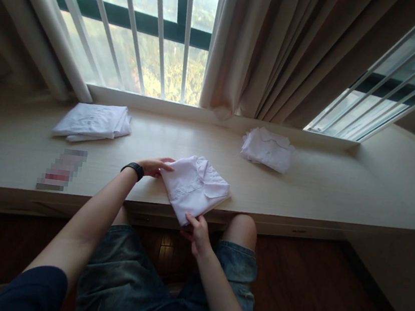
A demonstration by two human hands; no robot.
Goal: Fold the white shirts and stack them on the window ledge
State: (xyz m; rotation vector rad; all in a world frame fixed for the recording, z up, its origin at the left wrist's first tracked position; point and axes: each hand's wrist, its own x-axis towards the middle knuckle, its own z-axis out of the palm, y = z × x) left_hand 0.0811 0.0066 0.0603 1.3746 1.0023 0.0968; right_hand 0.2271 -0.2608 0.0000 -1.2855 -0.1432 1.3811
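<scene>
While the head camera looks down over a pair of denim-clad knees, a folded white shirt (195,188) lies at the near edge of the pale wooden bench (319,194), one corner hanging just over the lip. Left hand (155,167), black band at the wrist, lies flat with fingers stretched out together, touching the shirt's far left corner. Right hand (196,232) comes up from below the bench edge and pinches the shirt's near corner between thumb and fingers. Well off to the left, near the window sill, sits a folded white stack (92,121); to the right, by the curtain (277,48), a looser white bundle (267,149). A blurred flat item (62,170) lies on the bench left of the left forearm.
</scene>
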